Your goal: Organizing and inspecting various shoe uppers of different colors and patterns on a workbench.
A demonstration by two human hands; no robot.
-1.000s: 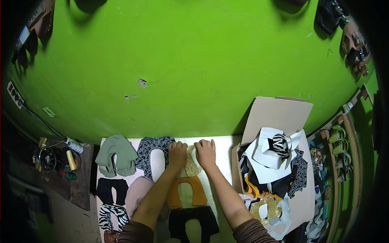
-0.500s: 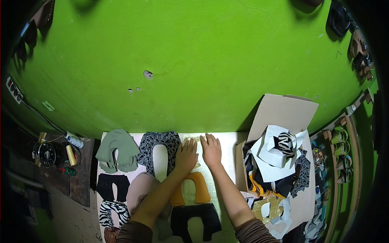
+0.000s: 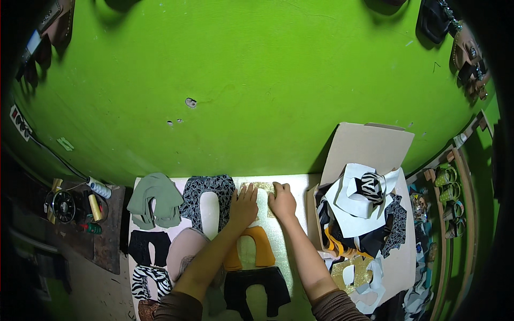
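Observation:
A glittery gold U-shaped cutout [image 3: 263, 186] lies on the pale tabletop between my hands. My left hand [image 3: 244, 206] rests flat on its left side, fingers stretched out. At its right edge, my right hand [image 3: 282, 201] has bent fingers, with the thumb and index finger against the piece. Just below sits an orange U-shaped cutout [image 3: 264, 246], and nearer to me a black one [image 3: 272, 281]. Left of my left hand is a black cutout with white lines [image 3: 195, 187]. Both hands partly cover the gold piece.
An open cardboard box [image 3: 369, 147] heaped with white, black and zebra scraps stands at right. Olive [image 3: 142, 200], black [image 3: 140, 243], pink [image 3: 184, 246] and zebra cutouts [image 3: 140, 283] lie at left. Beyond is a dark side table [image 3: 110, 241]; a green wall [image 3: 257, 96] rises behind.
My right hand has drawn slightly nearer and its fingers have bent. More of the gold cutout now shows between my hands. My left hand stays nearly in place.

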